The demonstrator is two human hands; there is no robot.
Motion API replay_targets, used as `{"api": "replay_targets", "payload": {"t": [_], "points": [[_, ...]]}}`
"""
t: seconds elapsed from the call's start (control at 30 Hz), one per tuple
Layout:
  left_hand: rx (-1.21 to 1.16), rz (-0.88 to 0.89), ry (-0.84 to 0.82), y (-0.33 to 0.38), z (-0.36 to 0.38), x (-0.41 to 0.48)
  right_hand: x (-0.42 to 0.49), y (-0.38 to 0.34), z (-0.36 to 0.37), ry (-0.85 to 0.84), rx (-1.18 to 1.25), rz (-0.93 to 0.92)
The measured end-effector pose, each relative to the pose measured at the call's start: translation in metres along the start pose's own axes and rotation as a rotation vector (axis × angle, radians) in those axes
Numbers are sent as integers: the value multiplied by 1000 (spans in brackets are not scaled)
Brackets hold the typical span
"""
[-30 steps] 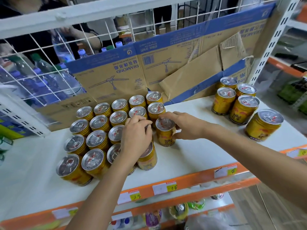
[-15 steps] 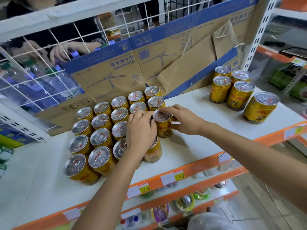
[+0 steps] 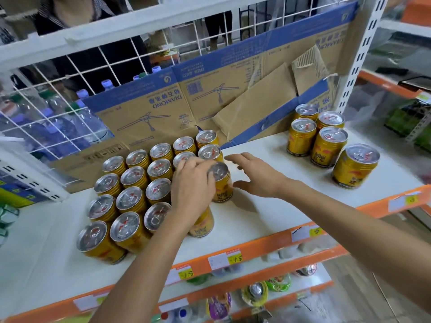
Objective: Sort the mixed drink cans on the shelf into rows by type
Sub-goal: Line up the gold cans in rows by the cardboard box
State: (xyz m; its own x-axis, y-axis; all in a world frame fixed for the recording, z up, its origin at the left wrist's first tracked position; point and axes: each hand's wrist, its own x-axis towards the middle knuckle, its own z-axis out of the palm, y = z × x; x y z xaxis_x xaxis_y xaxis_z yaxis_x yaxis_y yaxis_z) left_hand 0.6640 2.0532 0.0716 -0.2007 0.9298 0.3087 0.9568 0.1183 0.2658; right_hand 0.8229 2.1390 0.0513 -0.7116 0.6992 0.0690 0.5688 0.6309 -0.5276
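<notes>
Several gold cans with silver tops stand packed in rows (image 3: 130, 197) on the left half of the white shelf (image 3: 268, 213). My left hand (image 3: 192, 187) lies over the right edge of that block, fingers curled on a can's top (image 3: 220, 171); another can (image 3: 203, 226) stands partly hidden under my wrist. My right hand (image 3: 253, 173) hovers just right of that can with fingers spread, touching nothing. A separate cluster of several gold cans (image 3: 326, 145) stands at the shelf's right end.
Flattened cardboard (image 3: 210, 101) leans against the white wire grid (image 3: 116, 57) at the shelf's back. Water bottles (image 3: 53, 124) and a person stand behind the grid. An orange shelf edge (image 3: 256, 250) carries price tags; packaged goods lie on the lower shelf.
My right hand has let go of the can it was holding and opened, drawing slightly right. My left hand stays on the cans at the block's right edge.
</notes>
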Motion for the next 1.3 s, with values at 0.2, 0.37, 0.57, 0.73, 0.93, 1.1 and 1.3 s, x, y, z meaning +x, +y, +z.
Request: {"api": "replay_targets", "payload": {"t": [0.2, 0.37, 0.57, 0.73, 0.93, 1.1, 1.3], "points": [[-100, 126, -64, 76, 19, 19, -27, 32, -47, 56, -193, -9], [-182, 230, -121, 139, 49, 32, -70, 80, -92, 130, -312, 83], [-247, 338, -211, 195, 77, 38, -111, 119, -128, -56, -464, 282], [-260, 333, -238, 206, 86, 34, -119, 128, -138, -159, -420, 268], [-205, 239, -234, 180, 76, 20, -108, 107, -130, -164, -290, 159], [-135, 171, -235, 135, 50, -2, -85, 67, -101, -165, -199, 38], [0, 125, -105, 64, 10, -29, -58, 21, -60, -141, -98, -76]]}}
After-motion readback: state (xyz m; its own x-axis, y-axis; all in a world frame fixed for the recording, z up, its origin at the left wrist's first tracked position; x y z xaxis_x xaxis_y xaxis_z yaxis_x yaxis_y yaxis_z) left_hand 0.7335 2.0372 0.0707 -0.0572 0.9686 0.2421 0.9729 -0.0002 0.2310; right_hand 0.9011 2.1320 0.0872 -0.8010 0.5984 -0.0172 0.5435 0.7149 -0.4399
